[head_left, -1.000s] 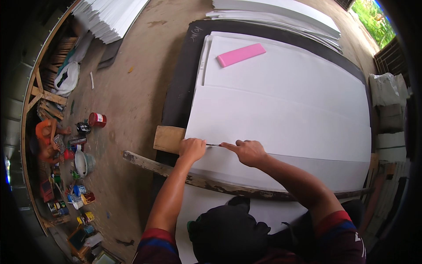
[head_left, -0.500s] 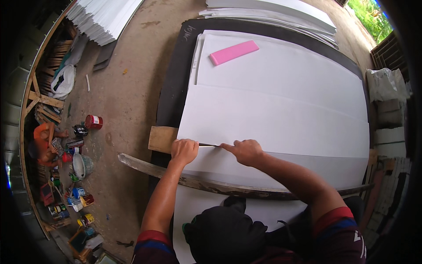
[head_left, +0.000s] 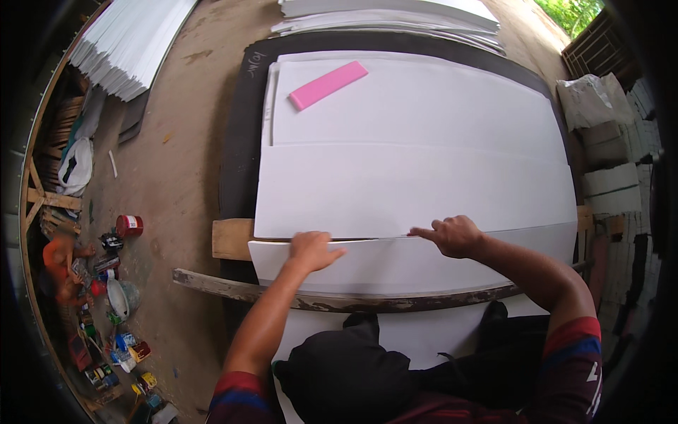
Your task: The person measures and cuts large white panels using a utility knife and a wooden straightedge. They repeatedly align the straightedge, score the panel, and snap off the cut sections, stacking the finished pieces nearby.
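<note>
A large white sheet [head_left: 424, 180] lies in front of me, with a narrower white strip [head_left: 417, 265] along its near side. Between them runs a thin dark gap, widest at the left and narrowing to a fine line at the right. My left hand [head_left: 311, 251] curls its fingers over the strip's far edge near the left end, thumb stretched to the right. Farther right, my right hand [head_left: 458, 237] has its index finger pointing left along the line, the other fingers curled; whatever small thing it pinches is too hidden to name. A pink block [head_left: 328, 85] rests on the sheets' far left.
Beneath the sheets are a dark board [head_left: 240, 141] and a wooden plank [head_left: 232, 239]. A worn wooden bar [head_left: 339, 302] crosses nearer me. White stacks [head_left: 134, 46] stand beyond. At left, a person in orange [head_left: 60, 258] sits among paint cans [head_left: 129, 226].
My right hand has slid right along the line, and the gap now reaches farther right. My left hand has moved right along the strip's edge. The view has shifted right.
</note>
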`<state>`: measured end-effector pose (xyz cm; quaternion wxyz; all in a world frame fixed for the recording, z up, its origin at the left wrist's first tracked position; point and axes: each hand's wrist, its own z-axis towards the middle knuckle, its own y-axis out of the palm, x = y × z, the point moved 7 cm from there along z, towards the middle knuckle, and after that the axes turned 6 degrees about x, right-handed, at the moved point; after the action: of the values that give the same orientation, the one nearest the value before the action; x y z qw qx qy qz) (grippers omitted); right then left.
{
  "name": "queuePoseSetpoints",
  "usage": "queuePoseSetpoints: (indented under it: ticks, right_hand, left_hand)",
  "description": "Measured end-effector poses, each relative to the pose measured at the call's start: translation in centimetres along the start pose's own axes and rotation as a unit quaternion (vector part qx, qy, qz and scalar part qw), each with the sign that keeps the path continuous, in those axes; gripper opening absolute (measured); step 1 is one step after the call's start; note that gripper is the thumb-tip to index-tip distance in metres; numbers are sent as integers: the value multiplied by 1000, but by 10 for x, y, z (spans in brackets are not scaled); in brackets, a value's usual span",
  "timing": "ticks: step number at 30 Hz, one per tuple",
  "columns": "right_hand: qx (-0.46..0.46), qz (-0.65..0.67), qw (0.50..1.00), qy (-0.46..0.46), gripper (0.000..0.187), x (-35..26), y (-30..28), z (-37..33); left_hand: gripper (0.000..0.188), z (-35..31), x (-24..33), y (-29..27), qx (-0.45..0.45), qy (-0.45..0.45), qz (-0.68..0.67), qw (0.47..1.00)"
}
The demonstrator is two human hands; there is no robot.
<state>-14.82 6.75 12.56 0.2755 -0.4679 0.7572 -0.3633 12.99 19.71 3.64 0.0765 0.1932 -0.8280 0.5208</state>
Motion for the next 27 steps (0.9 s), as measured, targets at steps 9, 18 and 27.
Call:
queuePoseSetpoints:
  ticks: [9,18,27]
  right_hand:
    - [66,58,996,-34,55,-10,13,5]
    - [52,57,996,-54,51,-2,31,13]
    - [-6,2,999,-35,47,74,68,-50]
  left_hand:
    - [54,16,79,30,25,52,-99,993]
    - [48,8,77,27,72,48,-103,991]
    - [49,-8,85,14,153,77,-111,979]
